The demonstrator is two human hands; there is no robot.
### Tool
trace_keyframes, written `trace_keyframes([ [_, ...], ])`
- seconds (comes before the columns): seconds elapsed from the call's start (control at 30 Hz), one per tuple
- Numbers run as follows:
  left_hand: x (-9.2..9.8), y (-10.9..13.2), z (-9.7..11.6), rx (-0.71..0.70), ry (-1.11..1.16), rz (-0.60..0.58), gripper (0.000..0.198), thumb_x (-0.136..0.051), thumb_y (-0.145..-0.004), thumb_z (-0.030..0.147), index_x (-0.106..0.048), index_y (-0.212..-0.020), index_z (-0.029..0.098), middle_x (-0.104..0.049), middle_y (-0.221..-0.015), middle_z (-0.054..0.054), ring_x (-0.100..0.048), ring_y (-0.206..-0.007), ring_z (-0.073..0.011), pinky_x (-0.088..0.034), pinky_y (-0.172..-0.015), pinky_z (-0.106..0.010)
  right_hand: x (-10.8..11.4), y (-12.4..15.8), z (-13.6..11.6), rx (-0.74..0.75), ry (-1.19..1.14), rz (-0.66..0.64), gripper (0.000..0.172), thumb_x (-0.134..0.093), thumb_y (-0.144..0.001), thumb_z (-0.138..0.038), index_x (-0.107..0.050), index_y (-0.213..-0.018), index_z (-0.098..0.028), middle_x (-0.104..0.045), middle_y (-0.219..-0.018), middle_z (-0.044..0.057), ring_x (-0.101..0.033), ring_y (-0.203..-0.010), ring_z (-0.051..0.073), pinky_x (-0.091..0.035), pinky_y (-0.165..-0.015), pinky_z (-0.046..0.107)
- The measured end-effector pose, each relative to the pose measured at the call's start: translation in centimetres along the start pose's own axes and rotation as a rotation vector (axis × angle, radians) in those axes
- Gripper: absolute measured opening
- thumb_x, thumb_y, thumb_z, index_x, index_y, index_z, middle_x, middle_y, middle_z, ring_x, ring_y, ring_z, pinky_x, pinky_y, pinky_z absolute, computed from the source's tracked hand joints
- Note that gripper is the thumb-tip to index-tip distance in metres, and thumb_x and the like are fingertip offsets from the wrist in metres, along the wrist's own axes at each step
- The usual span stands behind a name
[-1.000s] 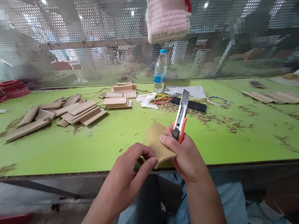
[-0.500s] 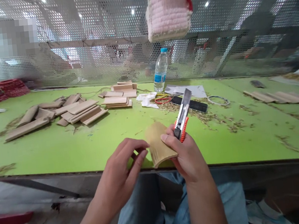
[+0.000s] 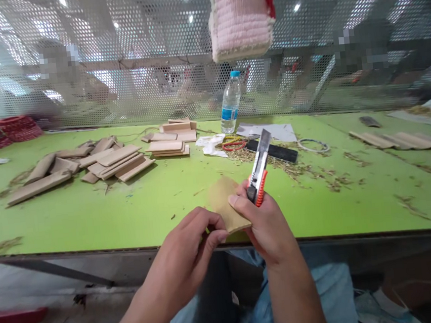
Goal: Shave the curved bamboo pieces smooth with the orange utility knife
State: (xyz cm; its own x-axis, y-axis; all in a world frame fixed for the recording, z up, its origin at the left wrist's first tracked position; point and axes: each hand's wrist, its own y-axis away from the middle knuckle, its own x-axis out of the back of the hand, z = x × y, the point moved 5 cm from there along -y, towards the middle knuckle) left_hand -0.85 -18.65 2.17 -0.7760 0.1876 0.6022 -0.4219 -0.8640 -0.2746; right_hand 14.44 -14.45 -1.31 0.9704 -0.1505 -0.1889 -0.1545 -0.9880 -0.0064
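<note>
My right hand point(image 3: 268, 227) is closed round a utility knife point(image 3: 255, 175) with a red-orange grip, its wide blade sticking up and away from me. The same hand's thumb presses on a curved tan piece point(image 3: 224, 198), like a section of bamboo or stiff board, over the table's front edge. At the piece's near left corner, my left hand point(image 3: 196, 239) has thumb and forefinger pinched on the edge; the fingertips partly cover that corner.
Stacks of similar tan pieces point(image 3: 120, 163) lie at left on the green table point(image 3: 102, 218). Behind my hands are a water bottle point(image 3: 230, 101), red-handled scissors point(image 3: 234, 145), a black bar point(image 3: 275, 151) and scattered shavings point(image 3: 333, 178). More pieces point(image 3: 400, 141) lie at right. A pink quilted item point(image 3: 240, 22) hangs above.
My left hand has moved right and toward me, its fingers closing onto the piece's near corner. The piece and the knife have shifted slightly left. A small dark crumb now shows on the table.
</note>
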Motion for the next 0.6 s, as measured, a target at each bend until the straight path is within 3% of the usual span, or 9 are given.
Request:
trace_keyframes([
  [0.17, 0.13, -0.03, -0.32, 0.0, -0.031, 0.049, 0.011, -0.044, -0.102, 0.022, -0.049, -0.093, 0.021, -0.056, -0.086, 0.002, -0.051, -0.076, -0.0116, -0.039, -0.072, -0.023, -0.01, -0.07, 0.31, -0.015, -0.017, -0.034, 0.032, -0.074, -0.072, -0.038, -0.046, -0.072, -0.023, -0.038, -0.066, -0.008, -0.033, -0.058, 0.01, -0.031, -0.054, 0.022],
  [0.33, 0.9, 0.07, -0.3, 0.007, -0.073, 0.153, 0.008, -0.046, -0.102, 0.023, -0.051, -0.096, 0.022, -0.057, -0.092, 0.001, -0.054, -0.083, -0.0117, -0.042, -0.076, -0.022, -0.05, -0.05, 0.62, -0.03, -0.045, -0.046, 0.031, -0.073, -0.075, -0.037, -0.046, -0.073, -0.023, -0.036, -0.067, -0.008, -0.032, -0.059, 0.01, -0.03, -0.054, 0.022],
  [0.6, 0.62, -0.11, 0.22, -0.009, -0.01, 0.062, 0.003, -0.058, -0.098, 0.026, -0.059, -0.099, 0.024, -0.062, -0.098, 0.002, -0.059, -0.086, -0.0098, -0.046, -0.076, -0.019, -0.27, -0.05, 0.15, 0.03, 0.027, -0.037, 0.028, -0.07, -0.078, -0.033, -0.045, -0.071, -0.023, -0.038, -0.063, -0.009, -0.032, -0.056, 0.009, -0.03, -0.054, 0.022],
])
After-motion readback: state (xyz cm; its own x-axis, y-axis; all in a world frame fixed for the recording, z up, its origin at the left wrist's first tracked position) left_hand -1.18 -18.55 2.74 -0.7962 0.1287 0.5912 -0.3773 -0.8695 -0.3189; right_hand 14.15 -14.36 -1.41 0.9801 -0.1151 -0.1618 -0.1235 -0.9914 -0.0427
